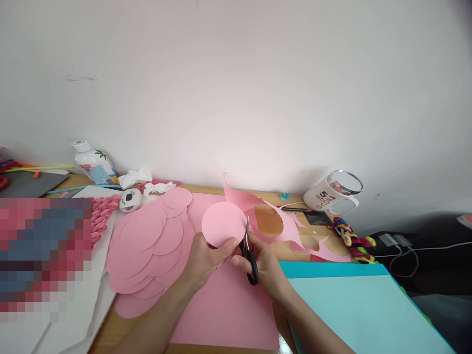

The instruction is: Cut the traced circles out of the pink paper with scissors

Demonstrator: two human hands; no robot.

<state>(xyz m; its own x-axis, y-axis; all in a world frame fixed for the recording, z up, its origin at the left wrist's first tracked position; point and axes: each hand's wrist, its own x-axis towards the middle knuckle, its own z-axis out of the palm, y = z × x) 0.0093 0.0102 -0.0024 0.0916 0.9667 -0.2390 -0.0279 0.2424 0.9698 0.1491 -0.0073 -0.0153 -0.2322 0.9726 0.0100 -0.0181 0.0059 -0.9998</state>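
Observation:
Between thumb and fingers, my left hand [208, 258] grips a pink paper circle [223, 223] by its lower edge. My right hand [263, 263] is closed around the black handles of a pair of scissors [252, 268]. The blades point up and touch or nearly touch the circle's right edge. Beneath both hands lies a large pink paper sheet [228, 314]. Left of it is a heap of overlapping pink paper circles [140, 246]. A cut-out pink paper scrap [295, 233] with rounded holes curls up behind my right hand.
A white mug [326, 196] stands at the back right, near a small colourful figure [356, 241]. Light-blue sheets [350, 305] lie at right. A white bottle [94, 162], crumpled tissues [136, 178] and a small white device [130, 200] sit back left. The wall [236, 98] borders the desk.

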